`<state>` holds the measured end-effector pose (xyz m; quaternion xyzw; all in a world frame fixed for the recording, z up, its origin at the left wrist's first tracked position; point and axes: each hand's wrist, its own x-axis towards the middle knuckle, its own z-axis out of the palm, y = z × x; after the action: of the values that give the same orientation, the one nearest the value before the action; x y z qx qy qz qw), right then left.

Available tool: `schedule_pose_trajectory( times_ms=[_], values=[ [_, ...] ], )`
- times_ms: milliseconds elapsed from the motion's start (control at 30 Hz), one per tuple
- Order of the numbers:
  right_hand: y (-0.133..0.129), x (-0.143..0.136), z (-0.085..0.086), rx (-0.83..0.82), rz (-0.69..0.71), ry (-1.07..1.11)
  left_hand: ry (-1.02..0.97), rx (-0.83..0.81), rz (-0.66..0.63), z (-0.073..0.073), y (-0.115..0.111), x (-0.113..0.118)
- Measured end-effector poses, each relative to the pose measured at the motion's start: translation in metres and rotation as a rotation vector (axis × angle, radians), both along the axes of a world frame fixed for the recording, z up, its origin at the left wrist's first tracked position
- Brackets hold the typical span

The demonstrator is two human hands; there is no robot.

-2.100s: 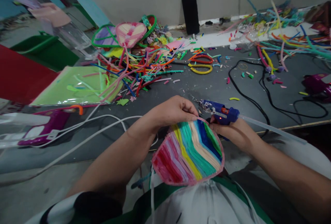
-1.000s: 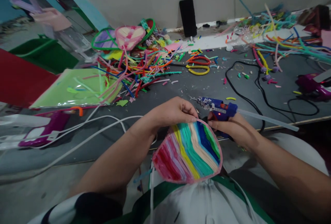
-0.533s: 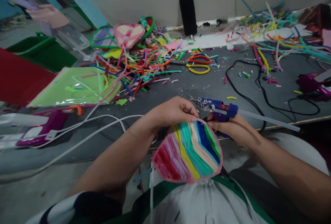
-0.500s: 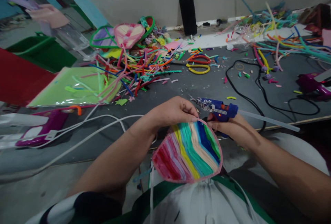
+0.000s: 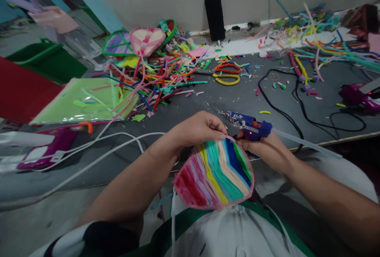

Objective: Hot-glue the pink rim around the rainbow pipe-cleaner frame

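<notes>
My left hand pinches the upper edge of a heart-shaped pipe-cleaner piece, striped in red, pink, yellow, teal, cream, blue and green with a pink border. The piece is tilted in front of my chest. My right hand is closed around a blue hot glue gun, whose red light glows and whose nozzle points left, just above the piece. A clear glue stick sticks out of the back of the gun. My right fingertips are at the border of the piece; whether they grip it is unclear.
Red-and-yellow-handled scissors lie beside a heap of pipe-cleaner scraps. Finished-looking hearts rest behind. A black phone leans on the wall. Black cable loops at right; purple tools and white cables lie left.
The view has shifted very slightly. Both hands, the striped piece and the glue gun keep nearly the same positions.
</notes>
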<state>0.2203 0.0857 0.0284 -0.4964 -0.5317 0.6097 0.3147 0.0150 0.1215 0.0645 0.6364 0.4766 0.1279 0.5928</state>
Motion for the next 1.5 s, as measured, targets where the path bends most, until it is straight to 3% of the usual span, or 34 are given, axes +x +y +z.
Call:
schedule_pose_trajectory(
  times_ms=[333,600,833,1067,1333,1500],
  values=[
    [0.004,0.005,0.0,-0.034,-0.024,0.19,0.009,-0.032,-0.042,0.002,0.001,0.005],
    [0.004,-0.002,0.007,-0.023,-0.012,0.204,0.137,0.13,-0.098,0.01,-0.005,0.015],
    [0.002,0.004,0.011,0.086,0.073,0.237,0.1,0.261,-0.01,0.008,-0.011,0.025],
    [-0.001,0.002,0.011,0.082,-0.011,0.197,0.165,0.374,0.08,0.011,-0.018,0.034],
    [-0.002,-0.008,0.008,0.072,-0.125,0.173,0.187,0.455,0.104,0.005,-0.011,0.023],
    [0.001,-0.005,0.006,0.005,-0.159,0.172,0.178,0.496,0.061,0.016,-0.01,0.001]
  ],
)
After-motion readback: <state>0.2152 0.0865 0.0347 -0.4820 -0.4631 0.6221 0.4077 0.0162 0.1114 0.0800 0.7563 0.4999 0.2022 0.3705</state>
